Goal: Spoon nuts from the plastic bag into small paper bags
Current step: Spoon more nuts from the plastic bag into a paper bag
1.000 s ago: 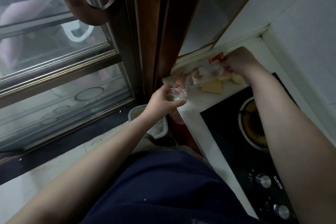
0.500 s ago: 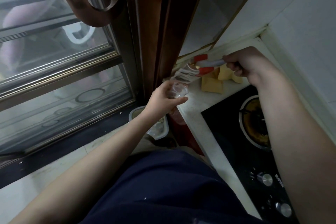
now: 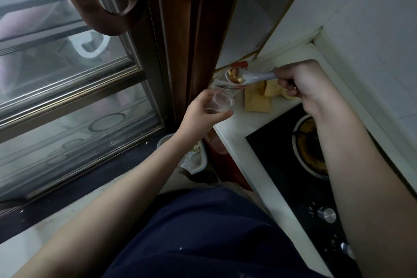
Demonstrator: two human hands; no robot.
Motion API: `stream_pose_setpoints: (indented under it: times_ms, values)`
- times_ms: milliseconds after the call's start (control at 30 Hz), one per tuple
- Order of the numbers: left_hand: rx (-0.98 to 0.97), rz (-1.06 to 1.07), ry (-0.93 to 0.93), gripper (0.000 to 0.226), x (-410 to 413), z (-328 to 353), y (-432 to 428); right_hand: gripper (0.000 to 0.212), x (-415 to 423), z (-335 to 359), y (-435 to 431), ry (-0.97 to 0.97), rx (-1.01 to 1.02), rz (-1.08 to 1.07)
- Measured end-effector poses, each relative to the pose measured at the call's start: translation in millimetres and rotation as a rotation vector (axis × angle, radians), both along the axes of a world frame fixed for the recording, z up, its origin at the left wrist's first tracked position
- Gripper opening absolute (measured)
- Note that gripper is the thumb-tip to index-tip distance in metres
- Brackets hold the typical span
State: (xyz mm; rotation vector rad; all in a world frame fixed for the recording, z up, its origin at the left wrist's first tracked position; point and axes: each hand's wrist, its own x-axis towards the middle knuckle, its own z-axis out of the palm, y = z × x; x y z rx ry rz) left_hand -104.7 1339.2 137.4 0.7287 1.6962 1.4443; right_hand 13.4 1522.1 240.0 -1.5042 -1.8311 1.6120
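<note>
My right hand (image 3: 304, 81) grips the handle of a white spoon (image 3: 250, 77) whose bowl carries several nuts (image 3: 233, 74). The spoon hangs just above the clear plastic bag with red trim (image 3: 222, 84), which lies at the far left corner of the white counter (image 3: 232, 135). My left hand (image 3: 203, 115) holds a small clear plastic cup (image 3: 220, 102) tilted towards the spoon, a little below and left of its bowl. Yellow paper bags (image 3: 258, 101) lie on the counter beside the plastic bag, under the spoon's handle.
A black gas hob (image 3: 282, 165) with a burner (image 3: 311, 144) and metal knobs (image 3: 327, 215) fills the counter's right side. A brown door frame (image 3: 180, 40) and sliding glass door stand to the left. A white tub (image 3: 194, 158) sits on the floor below the counter edge.
My right hand has drawn the spoon out of the plastic bag, loaded with nuts, and lifted it. My left hand with the cup has stayed roughly in place.
</note>
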Motion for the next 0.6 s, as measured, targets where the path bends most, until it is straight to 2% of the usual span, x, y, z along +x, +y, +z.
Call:
stream_pose_setpoints:
  times_ms: [67,167,233,333,500,600]
  values:
    - [0.022,0.014,0.014,0.049,-1,2,1,0.006,4,3,-6,-0.005,0.04,0.039]
    - [0.038,0.024,0.017,0.051,-2,3,1,0.024,8,4,-17,-0.062,0.165,0.129]
    - [0.046,0.017,0.029,0.053,-2,2,2,0.028,10,5,-26,-0.118,0.272,0.205]
    - [0.042,0.004,0.049,0.056,-1,1,1,0.025,11,8,-40,-0.236,0.525,0.367]
    - [0.064,0.014,0.045,0.053,1,3,-1,0.02,13,16,-69,-0.307,1.056,0.621]
    - [0.068,0.018,0.043,0.051,2,3,-2,0.018,15,16,-73,-0.338,1.218,0.622]
